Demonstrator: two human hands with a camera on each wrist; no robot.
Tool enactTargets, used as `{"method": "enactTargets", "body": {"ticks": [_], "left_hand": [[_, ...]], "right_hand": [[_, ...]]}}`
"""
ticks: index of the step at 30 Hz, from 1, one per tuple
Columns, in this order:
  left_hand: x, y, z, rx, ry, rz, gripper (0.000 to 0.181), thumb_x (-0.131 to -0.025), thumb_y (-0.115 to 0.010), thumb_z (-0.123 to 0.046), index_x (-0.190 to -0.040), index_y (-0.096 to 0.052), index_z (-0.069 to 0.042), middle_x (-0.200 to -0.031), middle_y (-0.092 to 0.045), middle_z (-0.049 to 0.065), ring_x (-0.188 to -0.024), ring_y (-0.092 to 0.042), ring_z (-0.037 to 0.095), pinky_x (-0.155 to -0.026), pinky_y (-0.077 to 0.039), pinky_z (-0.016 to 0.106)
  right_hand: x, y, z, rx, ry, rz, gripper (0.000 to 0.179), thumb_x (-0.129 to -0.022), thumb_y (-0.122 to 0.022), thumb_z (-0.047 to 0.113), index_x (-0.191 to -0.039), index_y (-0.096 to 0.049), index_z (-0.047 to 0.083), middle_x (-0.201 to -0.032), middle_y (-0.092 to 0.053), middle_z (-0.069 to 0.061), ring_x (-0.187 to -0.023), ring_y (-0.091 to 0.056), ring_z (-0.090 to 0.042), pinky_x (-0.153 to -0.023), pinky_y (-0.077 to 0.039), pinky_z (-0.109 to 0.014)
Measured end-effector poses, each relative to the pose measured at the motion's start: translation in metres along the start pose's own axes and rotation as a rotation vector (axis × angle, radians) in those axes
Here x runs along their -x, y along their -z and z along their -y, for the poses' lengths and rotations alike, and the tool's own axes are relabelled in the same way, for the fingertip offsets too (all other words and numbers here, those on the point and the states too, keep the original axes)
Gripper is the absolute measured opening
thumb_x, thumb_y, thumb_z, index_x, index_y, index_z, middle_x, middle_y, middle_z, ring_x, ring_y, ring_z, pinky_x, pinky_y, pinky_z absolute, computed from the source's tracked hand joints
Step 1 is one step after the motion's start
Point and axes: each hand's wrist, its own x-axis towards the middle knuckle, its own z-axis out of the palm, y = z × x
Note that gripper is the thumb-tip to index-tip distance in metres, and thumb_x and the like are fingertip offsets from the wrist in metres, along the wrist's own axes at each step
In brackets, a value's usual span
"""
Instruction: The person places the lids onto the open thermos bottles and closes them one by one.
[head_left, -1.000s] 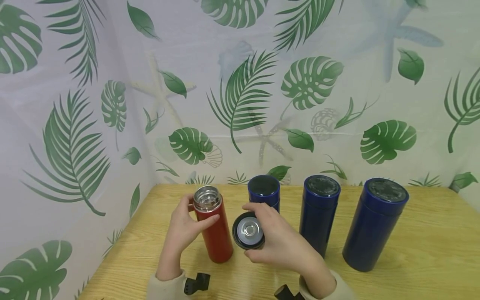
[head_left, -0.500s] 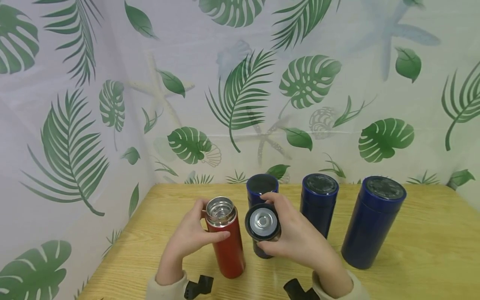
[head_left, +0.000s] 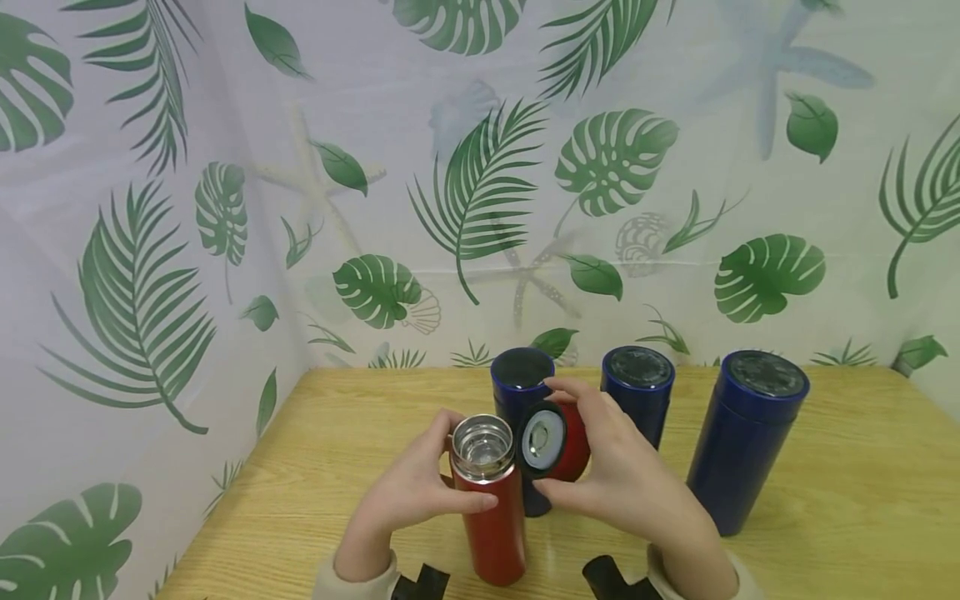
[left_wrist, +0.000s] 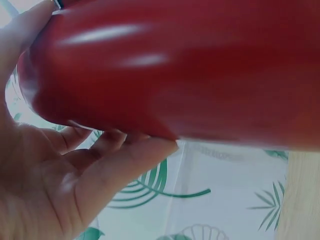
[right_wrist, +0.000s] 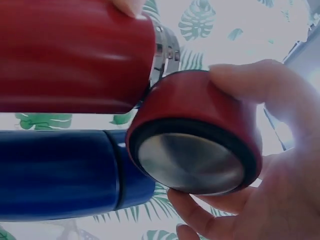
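Note:
My left hand (head_left: pixel 420 489) grips a red thermos flask (head_left: pixel 495 533) round its upper part, below the bare steel neck (head_left: pixel 482 446). The flask's mouth is uncovered and tips slightly toward me. In my right hand (head_left: pixel 626 454) is the red lid (head_left: pixel 573 442), pinched between thumb and fingers with its pale inner side turned toward the flask. Lid edge and steel neck are right beside each other. The right wrist view shows the lid's round metal top (right_wrist: pixel 192 162) and dark ring. Flask body (left_wrist: pixel 190 75) fills most of the left wrist view, the left fingers along its side.
Behind the lid stands a blue flask (head_left: pixel 522 371), partly hidden. Two more capped blue flasks, one in the middle (head_left: pixel 637 387) and a larger one (head_left: pixel 750 442), stand to the right. The wooden table (head_left: pixel 360 417) ends at a leaf-printed wall covering (head_left: pixel 480 167).
The red flask has moved right and nearer to me in my left hand. My right hand has shifted right and turned the lid, so its red side now shows and its inner side faces left.

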Motion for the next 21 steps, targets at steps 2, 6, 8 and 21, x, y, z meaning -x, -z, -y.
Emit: {"method": "enactTargets", "body": {"ticks": [2,6,8,21], "left_hand": [[0.000,-0.003,-0.001,-0.003,-0.004,0.013,0.057,-0.069,-0.075,-0.010,-0.111,-0.037,-0.002,-0.105,-0.050,0.009,-0.096,-0.048,0.024,-0.066,-0.050,0.030],[-0.002,-0.010,-0.004,-0.009,-0.017,0.032,0.058,-0.069,-0.076,-0.010,-0.111,-0.037,-0.003,-0.104,-0.051,0.007,-0.093,-0.048,0.022,-0.066,-0.050,0.030],[-0.002,-0.013,-0.005,-0.007,-0.018,0.043,0.058,-0.069,-0.076,-0.010,-0.112,-0.037,-0.004,-0.103,-0.051,0.006,-0.093,-0.049,0.021,-0.066,-0.050,0.029],[-0.002,-0.019,-0.007,0.013,-0.028,0.060,0.059,-0.070,-0.075,-0.011,-0.116,-0.038,-0.011,-0.111,-0.049,0.002,-0.097,-0.048,0.019,-0.066,-0.050,0.028]], "right_hand": [[0.001,0.002,0.000,-0.024,0.012,-0.010,0.084,-0.058,-0.081,0.008,-0.126,-0.034,0.012,-0.113,-0.050,-0.005,-0.104,-0.044,-0.023,-0.078,-0.043,-0.042],[-0.001,0.003,0.000,-0.064,0.036,-0.040,0.081,-0.060,-0.081,0.011,-0.126,-0.034,0.014,-0.110,-0.052,-0.004,-0.103,-0.048,-0.020,-0.077,-0.042,-0.043],[-0.002,0.001,-0.001,-0.087,0.045,-0.049,0.079,-0.062,-0.080,0.012,-0.125,-0.034,0.014,-0.109,-0.053,-0.002,-0.101,-0.049,-0.018,-0.076,-0.042,-0.042],[-0.006,-0.021,0.006,-0.217,0.119,-0.094,0.076,-0.063,-0.079,0.008,-0.125,-0.034,0.010,-0.107,-0.052,-0.006,-0.092,-0.054,-0.016,-0.072,-0.048,-0.032]]}}
